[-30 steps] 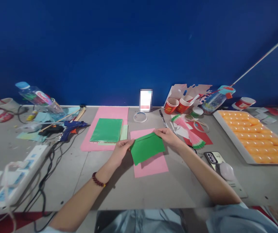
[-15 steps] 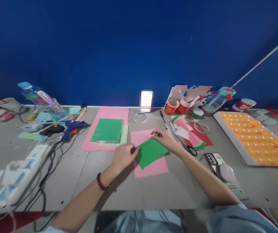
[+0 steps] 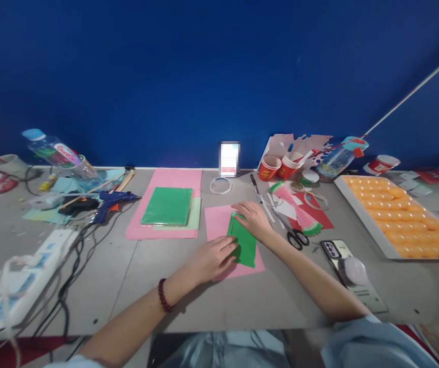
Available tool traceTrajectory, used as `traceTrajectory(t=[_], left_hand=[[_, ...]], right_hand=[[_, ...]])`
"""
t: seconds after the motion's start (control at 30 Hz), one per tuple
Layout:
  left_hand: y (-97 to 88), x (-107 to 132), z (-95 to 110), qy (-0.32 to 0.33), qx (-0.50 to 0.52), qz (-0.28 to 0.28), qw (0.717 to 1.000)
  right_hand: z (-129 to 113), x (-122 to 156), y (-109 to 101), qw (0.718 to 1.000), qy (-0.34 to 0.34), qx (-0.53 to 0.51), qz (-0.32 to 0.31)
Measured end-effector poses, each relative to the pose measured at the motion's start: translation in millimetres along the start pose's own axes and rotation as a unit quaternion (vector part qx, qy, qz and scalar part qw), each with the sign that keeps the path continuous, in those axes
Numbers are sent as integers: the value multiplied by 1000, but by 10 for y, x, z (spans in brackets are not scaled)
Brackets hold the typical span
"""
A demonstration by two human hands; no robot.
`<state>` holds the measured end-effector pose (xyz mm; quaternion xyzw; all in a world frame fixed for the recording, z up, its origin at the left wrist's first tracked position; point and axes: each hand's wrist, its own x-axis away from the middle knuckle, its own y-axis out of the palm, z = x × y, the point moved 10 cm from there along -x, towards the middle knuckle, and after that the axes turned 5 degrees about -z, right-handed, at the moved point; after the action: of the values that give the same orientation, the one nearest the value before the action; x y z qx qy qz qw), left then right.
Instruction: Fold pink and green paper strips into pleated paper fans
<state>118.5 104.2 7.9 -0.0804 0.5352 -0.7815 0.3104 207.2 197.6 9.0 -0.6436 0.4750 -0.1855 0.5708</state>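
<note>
A sheet of green paper [image 3: 247, 249] lies over a square of pink paper [image 3: 215, 220] in front of me. My left hand [image 3: 217, 255], a dark red bead bracelet at its wrist, rests with fingers extended along the green sheet's left edge. Flat across the sheet's upper part lies my right hand [image 3: 253, 219], its fingers spread. Neither hand grips anything; both touch the paper. The palms cover parts of the green sheet. Just right of my right wrist are black-handled scissors [image 3: 297, 238].
A green paper pack [image 3: 167, 206] sits on pink sheets at left, beside a blue glue gun [image 3: 109, 204] and a power strip [image 3: 31, 278]. To the right are red paper cups [image 3: 270, 167], a pink-green paper strip [image 3: 298, 209], a phone [image 3: 332, 250] and a tray of orange balls [image 3: 403, 217].
The green sheet has turned from slanted to nearly upright and now lies flatter on the pink square. Both hands have gone from pinching its edge to lying on it with fingers extended.
</note>
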Motion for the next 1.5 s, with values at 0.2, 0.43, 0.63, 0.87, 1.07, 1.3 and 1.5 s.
traceTrajectory(t=[0.2, 0.43, 0.63, 0.87, 1.07, 1.3, 1.5], left_hand=[[22, -15, 47, 30, 37, -29, 998], [-18, -28, -117, 15, -37, 18, 999], [14, -43, -90, 9, -43, 5, 999], [62, -33, -91, 11, -44, -16, 999], [37, -32, -67, 17, -41, -20, 999], [41, -35, -48, 15, -45, -30, 998], [50, -30, -53, 12, -43, -33, 998]], right_hand=[[-34, 7, 97, 998, -16, -61, -19], [-165, 5, 129, 994, -56, -83, -36], [-124, 36, 108, 988, -41, -141, -52], [-94, 78, 46, 977, -20, -210, -46], [-69, 13, 68, 977, -8, -211, -11], [70, -41, 123, 976, 33, -214, 33], [137, -86, 164, 976, 69, -202, 45]])
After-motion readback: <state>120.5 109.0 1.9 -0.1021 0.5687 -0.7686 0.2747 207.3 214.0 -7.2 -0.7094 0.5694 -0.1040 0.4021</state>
